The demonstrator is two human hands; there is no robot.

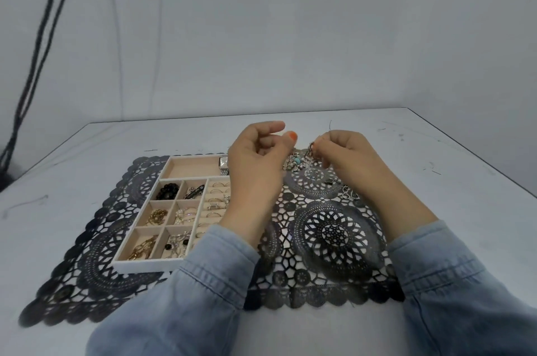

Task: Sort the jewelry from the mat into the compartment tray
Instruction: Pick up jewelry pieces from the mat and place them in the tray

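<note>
A small silver piece point(311, 149) is pinched in the grip of the right hand point(347, 155), right of the compartment tray point(151, 264), above loose jewelry point(296, 163) on the mat point(334, 239). The left hand point(255, 161) is held half curled over the tray's right edge; whether anything is gripped cannot be told.

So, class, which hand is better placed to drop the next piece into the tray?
Probably the right hand: it pinches a silver piece above the pile. The left hand is nearer the tray but seems to hold nothing.
</note>
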